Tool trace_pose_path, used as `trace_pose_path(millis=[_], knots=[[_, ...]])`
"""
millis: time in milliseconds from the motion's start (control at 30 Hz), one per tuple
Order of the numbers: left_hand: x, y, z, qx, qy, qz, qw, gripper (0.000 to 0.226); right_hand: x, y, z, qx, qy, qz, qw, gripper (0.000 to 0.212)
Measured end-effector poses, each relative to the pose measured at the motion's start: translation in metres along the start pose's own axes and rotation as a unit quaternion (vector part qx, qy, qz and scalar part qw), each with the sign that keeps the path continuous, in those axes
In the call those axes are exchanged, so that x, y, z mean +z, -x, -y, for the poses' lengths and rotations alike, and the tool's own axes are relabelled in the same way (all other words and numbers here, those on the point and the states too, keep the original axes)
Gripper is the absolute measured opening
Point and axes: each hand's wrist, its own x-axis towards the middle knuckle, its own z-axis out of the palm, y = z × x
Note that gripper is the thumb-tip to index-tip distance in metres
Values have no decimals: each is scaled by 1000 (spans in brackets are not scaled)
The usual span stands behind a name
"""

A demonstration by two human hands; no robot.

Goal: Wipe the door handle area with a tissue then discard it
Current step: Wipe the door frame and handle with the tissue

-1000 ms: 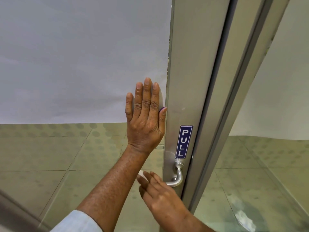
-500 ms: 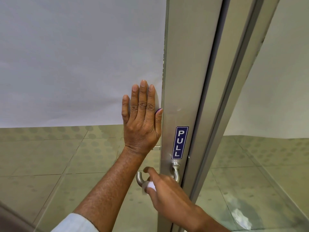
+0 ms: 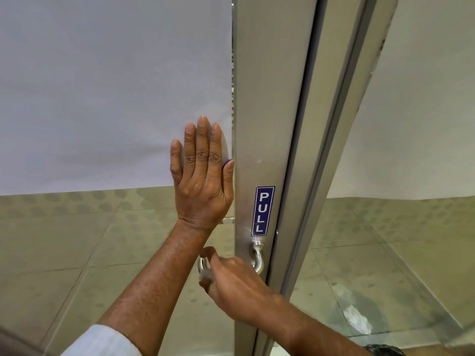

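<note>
1. Left hand (image 3: pixel 203 176): open, flat on the glass (image 3: pixel 102 98), unchanged from earlier.
2. Right hand (image 3: pixel 231 281): closed on the tissue (image 3: pixel 205 273), now blurred at the handle's (image 3: pixel 257 258) left end.
3. View has tilted slightly since 0.5 s ago.

Silver-grey door frame (image 3: pixel 267 98), blue sign (image 3: pixel 264 210) with white PULL lettering, beige dotted floor tiles (image 3: pixel 77 240), pale blue sleeve (image 3: pixel 102 341)
</note>
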Motion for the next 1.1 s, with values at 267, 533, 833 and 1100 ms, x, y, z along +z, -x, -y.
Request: trace_pose_path(millis=[267, 533, 833, 1100], knots=[[0, 0, -1, -2, -6, -1, 1000, 59, -16, 33, -50, -107, 119, -13, 987, 45], [1, 1, 0, -3, -9, -10, 1000, 60, -24, 63, -95, -72, 185, -16, 980, 80], [0, 3, -1, 1, -8, -16, 1000, 59, 48, 66, -31, 291, -245, -381, 843, 68], [-3, 2, -1, 3, -6, -4, 1000, 60, 32, 58, -10, 413, -528, -386, 634, 42]])
